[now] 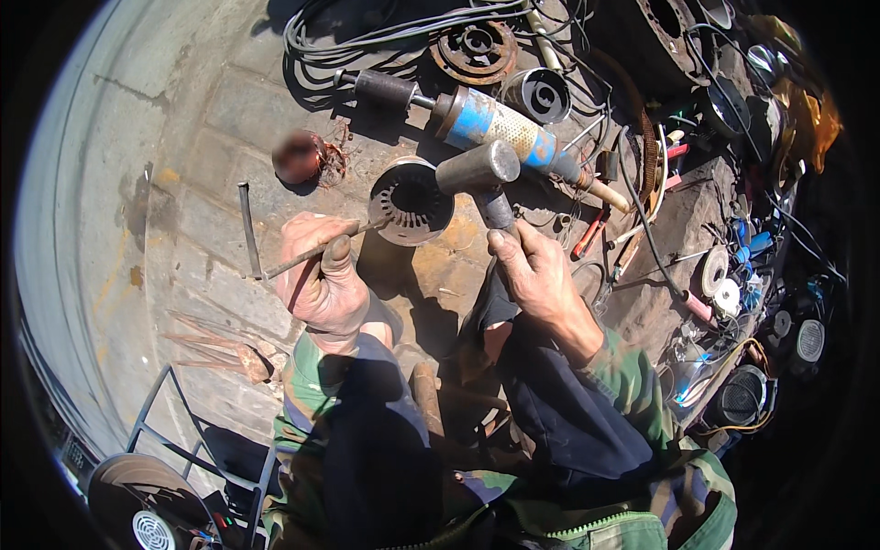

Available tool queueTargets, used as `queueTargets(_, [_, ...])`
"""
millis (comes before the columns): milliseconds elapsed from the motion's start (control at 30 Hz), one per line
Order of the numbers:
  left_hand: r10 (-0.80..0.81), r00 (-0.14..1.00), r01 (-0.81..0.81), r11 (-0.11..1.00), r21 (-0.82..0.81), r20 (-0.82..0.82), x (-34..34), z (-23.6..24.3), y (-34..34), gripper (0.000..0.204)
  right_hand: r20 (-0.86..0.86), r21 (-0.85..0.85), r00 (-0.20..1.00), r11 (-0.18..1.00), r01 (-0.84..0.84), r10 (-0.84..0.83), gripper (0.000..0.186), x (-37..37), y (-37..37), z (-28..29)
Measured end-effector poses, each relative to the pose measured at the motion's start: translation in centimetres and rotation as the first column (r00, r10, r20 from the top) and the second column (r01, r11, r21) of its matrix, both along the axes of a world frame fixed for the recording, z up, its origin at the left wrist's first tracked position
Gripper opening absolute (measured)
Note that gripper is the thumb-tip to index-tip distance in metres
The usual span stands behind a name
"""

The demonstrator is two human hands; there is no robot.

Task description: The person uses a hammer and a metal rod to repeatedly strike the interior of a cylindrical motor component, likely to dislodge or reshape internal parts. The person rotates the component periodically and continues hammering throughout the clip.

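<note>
My left hand [323, 286] is closed around a thin metal rod [291, 262], perhaps a punch or chisel. The rod slants to the right, and its far end lies at the toothed inner edge of a round motor stator [405, 218]. That stator stands on the ground, its slotted bore facing up. In my right hand [541, 280] is a short-handled hammer [478, 168], its cylindrical steel head raised just right of the stator and partly overlapping it in view. Left of the stator sits a dark reddish round piece [298, 156] with tangled copper wire [335, 159].
A blue power tool [495, 124] lies behind the hammer. Cables [339, 37], a rusty disc [475, 46] and a small cylinder [536, 96] are farther back. Pliers [588, 235] and wire spools [720, 275] are at right. Another rod [248, 229] and metal strips [220, 346] lie left.
</note>
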State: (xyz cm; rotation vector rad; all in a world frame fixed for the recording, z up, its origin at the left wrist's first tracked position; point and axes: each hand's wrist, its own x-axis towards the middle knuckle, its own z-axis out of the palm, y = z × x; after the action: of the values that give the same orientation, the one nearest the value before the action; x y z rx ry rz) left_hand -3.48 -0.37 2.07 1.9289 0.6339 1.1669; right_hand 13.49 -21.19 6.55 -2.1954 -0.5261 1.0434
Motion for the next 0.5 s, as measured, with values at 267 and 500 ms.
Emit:
queueTargets(267, [-0.024,0.998,0.028,0.998,-0.059,0.058,-0.04,0.0,-0.33,0.021,0.01,0.019,1.0,1.0,-0.002,0.002,0.046,0.05,-0.12,-0.21])
queueTargets(500, [-0.037,0.999,0.038,0.997,-0.061,0.008,-0.39,-0.08,-0.57,0.023,-0.051,0.002,0.998,0.999,0.037,-0.037,0.044,-0.05,-0.15,-0.25])
